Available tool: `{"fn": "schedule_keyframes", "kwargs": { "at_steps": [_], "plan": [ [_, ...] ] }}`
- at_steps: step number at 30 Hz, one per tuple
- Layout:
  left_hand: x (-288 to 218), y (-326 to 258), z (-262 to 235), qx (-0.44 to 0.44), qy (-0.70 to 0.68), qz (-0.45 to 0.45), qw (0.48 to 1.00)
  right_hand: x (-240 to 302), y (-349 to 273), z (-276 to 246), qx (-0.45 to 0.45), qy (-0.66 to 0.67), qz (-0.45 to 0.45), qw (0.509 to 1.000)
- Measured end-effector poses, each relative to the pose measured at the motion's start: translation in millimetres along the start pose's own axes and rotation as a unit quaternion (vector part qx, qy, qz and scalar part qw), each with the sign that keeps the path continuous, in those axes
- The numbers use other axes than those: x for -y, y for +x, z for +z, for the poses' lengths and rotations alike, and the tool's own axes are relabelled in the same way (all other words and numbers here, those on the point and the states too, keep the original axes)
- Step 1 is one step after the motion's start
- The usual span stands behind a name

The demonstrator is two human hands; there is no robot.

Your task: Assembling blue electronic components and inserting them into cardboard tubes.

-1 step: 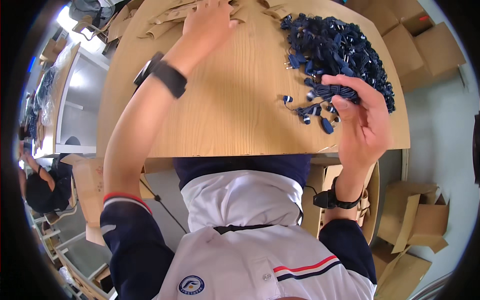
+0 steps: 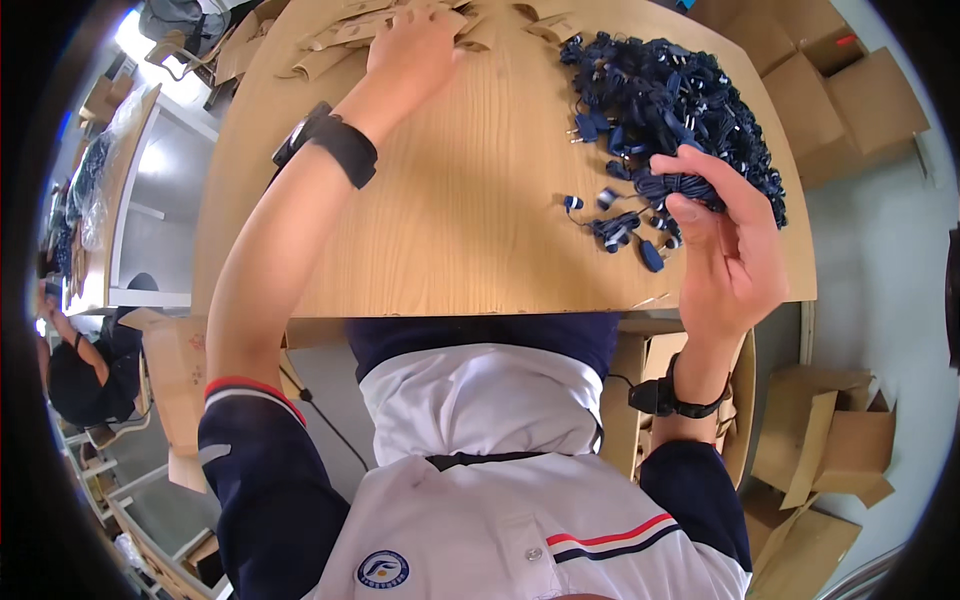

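Note:
My left hand point(image 2: 412, 48) reaches to the far edge of the wooden table point(image 2: 450, 230) and lies on a heap of flat brown cardboard pieces point(image 2: 340, 40); whether its fingers grip one is hidden. There is a black band on that wrist. My right hand point(image 2: 728, 250) is closed on a coiled bundle of dark blue cable point(image 2: 682, 186) at the near edge of a big pile of dark blue cables with plugs point(image 2: 680, 95). Just left of this hand, a loose cable with small plugs point(image 2: 615, 230) lies on the table.
Open cardboard boxes point(image 2: 835, 85) stand on the floor right of the table, and more boxes point(image 2: 835, 450) sit at the lower right. A white bench point(image 2: 140, 180) stands to the left, and another person point(image 2: 80, 375) sits beyond it.

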State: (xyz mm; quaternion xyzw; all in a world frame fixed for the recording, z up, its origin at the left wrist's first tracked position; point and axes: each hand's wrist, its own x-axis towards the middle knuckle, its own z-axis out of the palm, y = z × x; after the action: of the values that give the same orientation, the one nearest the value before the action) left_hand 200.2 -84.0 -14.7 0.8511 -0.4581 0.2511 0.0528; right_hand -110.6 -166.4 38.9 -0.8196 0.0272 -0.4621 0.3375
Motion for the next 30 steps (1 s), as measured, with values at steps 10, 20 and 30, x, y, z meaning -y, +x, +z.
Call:
{"fn": "schedule_keyframes", "kwargs": {
  "at_steps": [10, 20, 30],
  "plan": [
    [8.0, -28.0, -47.3, 0.065, -0.341, -0.103, 0.932, 17.3, 43.4, -10.5, -0.058, -0.126, -0.136, 0.981],
    [-115.8, -131.5, -144.7, 0.105, -0.698, -0.090, 0.702, 68.7, 43.7, -7.5, -0.166, -0.148, -0.145, 0.964],
    [-115.7, -151.1, -169.4, 0.073, -0.782, -0.048, 0.618, 72.2, 35.9, -15.4, 0.164, 0.043, -0.249, 0.954]
  ]
}}
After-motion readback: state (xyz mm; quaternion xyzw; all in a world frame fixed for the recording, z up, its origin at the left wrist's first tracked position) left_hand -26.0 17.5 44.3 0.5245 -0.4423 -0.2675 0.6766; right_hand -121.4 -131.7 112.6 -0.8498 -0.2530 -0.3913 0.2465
